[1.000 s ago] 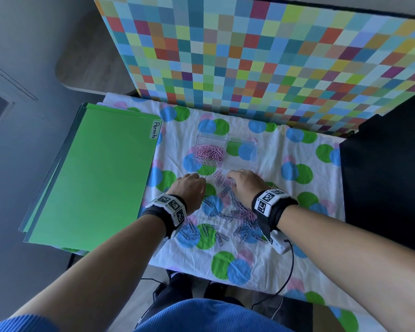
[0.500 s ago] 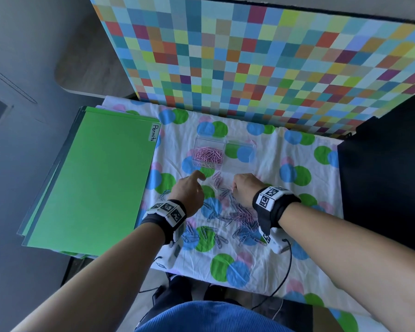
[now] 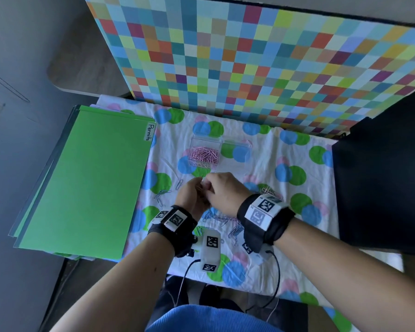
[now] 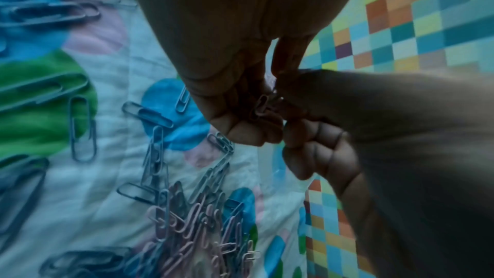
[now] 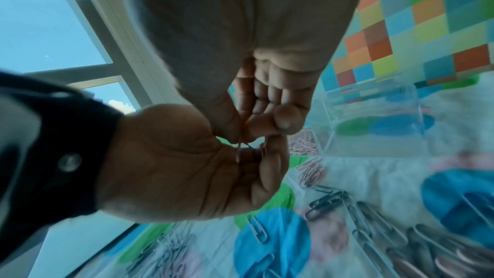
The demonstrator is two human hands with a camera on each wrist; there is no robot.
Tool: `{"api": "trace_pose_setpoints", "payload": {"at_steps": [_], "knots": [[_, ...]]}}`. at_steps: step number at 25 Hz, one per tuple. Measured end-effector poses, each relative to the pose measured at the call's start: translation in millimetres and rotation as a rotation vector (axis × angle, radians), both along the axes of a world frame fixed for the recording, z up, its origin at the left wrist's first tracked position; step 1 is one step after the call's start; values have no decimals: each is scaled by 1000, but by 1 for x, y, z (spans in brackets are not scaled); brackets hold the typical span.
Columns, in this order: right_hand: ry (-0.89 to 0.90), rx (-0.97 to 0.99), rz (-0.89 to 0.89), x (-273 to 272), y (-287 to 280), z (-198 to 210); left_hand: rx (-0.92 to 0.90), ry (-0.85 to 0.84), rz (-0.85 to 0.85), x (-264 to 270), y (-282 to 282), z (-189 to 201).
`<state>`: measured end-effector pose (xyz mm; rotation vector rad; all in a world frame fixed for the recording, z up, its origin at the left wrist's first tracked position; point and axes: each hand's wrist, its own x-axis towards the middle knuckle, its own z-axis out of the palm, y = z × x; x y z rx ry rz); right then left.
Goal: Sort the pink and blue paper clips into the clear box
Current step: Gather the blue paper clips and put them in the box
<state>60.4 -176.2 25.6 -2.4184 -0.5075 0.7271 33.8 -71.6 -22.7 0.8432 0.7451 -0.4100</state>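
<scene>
The clear box (image 3: 246, 149) stands at the back of the cloth; its left compartment holds pink paper clips (image 3: 203, 155), its right one shows only cloth. My left hand (image 3: 197, 191) is cupped just in front of the box, its fingers curled round a few pink clips (image 4: 260, 109). My right hand (image 3: 211, 188) meets it, thumb and fingers pinching a pink clip (image 5: 242, 147) at the left palm (image 5: 187, 166). Loose pink and blue clips (image 3: 225, 220) lie under and behind the hands, seen as a mixed heap (image 4: 192, 225) in the left wrist view.
A green folder (image 3: 89, 183) labelled Permits covers the table's left side. A chequered board (image 3: 249, 56) stands behind the spotted cloth (image 3: 273, 144), and a black object (image 3: 381, 176) borders the right. A few blue clips (image 3: 161, 195) lie near the folder. Cables hang off the front edge.
Both hands were low over the pile, apart. They have lifted and come together in front of the box, the left now cupping pink clips and the right pinching at it.
</scene>
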Motion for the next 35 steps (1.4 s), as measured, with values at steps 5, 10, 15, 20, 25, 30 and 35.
{"api": "trace_pose_setpoints", "payload": {"at_steps": [5,10,15,20,25,30,35], "knots": [[-168,147,-151,1,-5,-13,26,111,42,-6,6,-6],[-161,-240,32,2,-32,-34,212,170,-32,-7,23,-18],[-246,-371,202,-13,-30,-44,285,140,-88,-11,24,-19],[-294,-382,217,-21,-34,-43,332,135,-129,-15,24,-17],[-174,-205,54,-21,-43,-38,380,124,-170,-14,24,-16],[-183,-217,127,5,-39,-42,401,116,-181,-14,23,-14],[-258,-334,363,12,-32,-43,516,96,-220,-9,27,-9]]}}
